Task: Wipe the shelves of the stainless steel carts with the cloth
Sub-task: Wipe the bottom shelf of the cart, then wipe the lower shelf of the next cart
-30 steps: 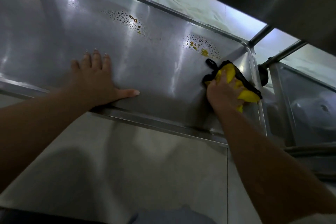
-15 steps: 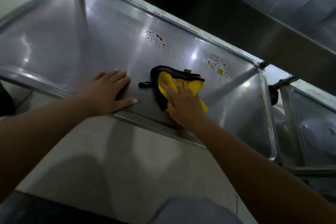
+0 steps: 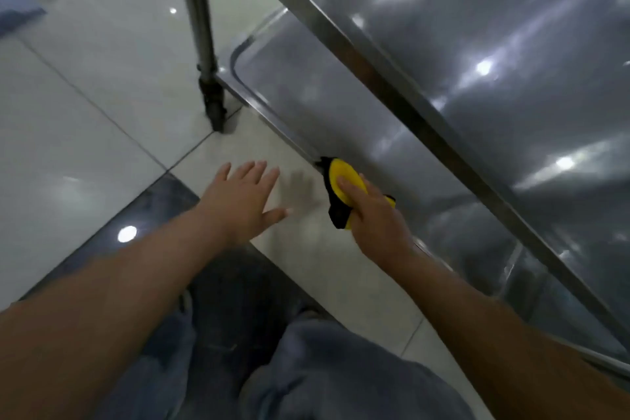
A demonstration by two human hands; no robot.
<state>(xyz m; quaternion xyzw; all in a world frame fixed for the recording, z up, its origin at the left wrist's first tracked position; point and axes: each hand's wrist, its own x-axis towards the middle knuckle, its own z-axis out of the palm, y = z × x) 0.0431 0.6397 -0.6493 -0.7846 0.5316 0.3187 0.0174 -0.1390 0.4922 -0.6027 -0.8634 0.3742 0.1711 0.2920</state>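
Along the front rim of the lower stainless steel cart shelf (image 3: 341, 106), seen from the head camera, the right hand (image 3: 376, 218) presses a yellow cloth with black trim (image 3: 344, 187) against the raised metal lip, its fingers curled over the top of the cloth and gripping it. That rim runs diagonally from the rounded corner at the upper left down toward the lower right, and the shelf's pan stretches open behind the cloth, smooth and glossy with soft light reflections. Above it, a second, upper steel shelf (image 3: 494, 44) overhangs, its straight folded edge crossing the view from top centre to the right border, so the room between the two shelves is a narrowing wedge. At the left corner a round steel cart leg (image 3: 199, 20) drops to a dark caster wheel (image 3: 214, 109) standing on the pale glossy tiled floor (image 3: 85, 78), where a darker tile strip runs beside the person's legs in blue jeans (image 3: 306, 372). The left hand (image 3: 242, 201) hangs over the floor, well clear of the shelf rim, palm down with its fingers straight and spread, holding nothing. Both forearms are bare and reach forward from the bottom corners. Motion blur softens much of the scene.
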